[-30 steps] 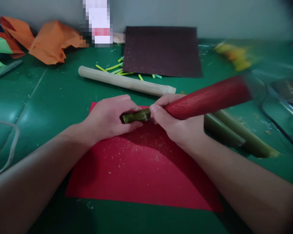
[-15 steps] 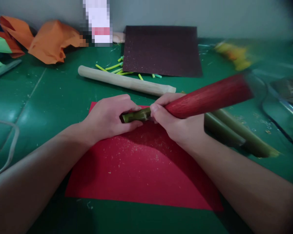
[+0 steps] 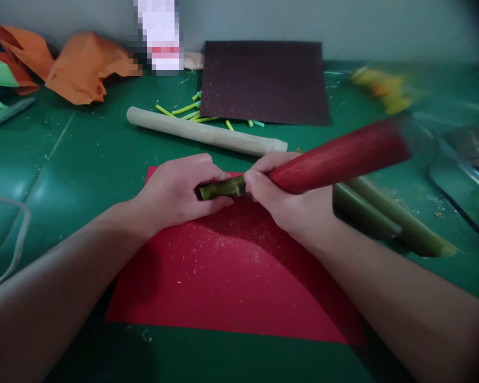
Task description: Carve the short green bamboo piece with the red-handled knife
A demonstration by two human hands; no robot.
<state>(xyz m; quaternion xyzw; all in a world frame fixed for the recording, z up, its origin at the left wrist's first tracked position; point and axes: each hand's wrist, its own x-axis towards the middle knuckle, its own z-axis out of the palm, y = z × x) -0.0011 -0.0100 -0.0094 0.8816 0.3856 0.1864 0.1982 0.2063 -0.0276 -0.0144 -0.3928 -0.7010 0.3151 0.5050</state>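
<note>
My left hand (image 3: pixel 179 192) is closed around a short green bamboo piece (image 3: pixel 222 188), holding it just above a red paper sheet (image 3: pixel 231 276). My right hand (image 3: pixel 287 199) is wrapped round the near end of a red-handled tool (image 3: pixel 339 157) whose handle points up and to the right. The tool's working end is hidden between my hands, against the bamboo piece. Fine shavings lie scattered on the red sheet.
A pale peeled stick (image 3: pixel 205 133) lies behind my hands, and two green bamboo stalks (image 3: pixel 387 218) lie to the right. A dark sheet (image 3: pixel 265 82) lies at the back, with small green offcuts (image 3: pixel 187 111) beside it. Orange crumpled paper (image 3: pixel 83 66) sits far left on the green mat (image 3: pixel 83 159).
Almost nothing has changed. The red handle has shifted very slightly; both hands keep their grip in the same place.
</note>
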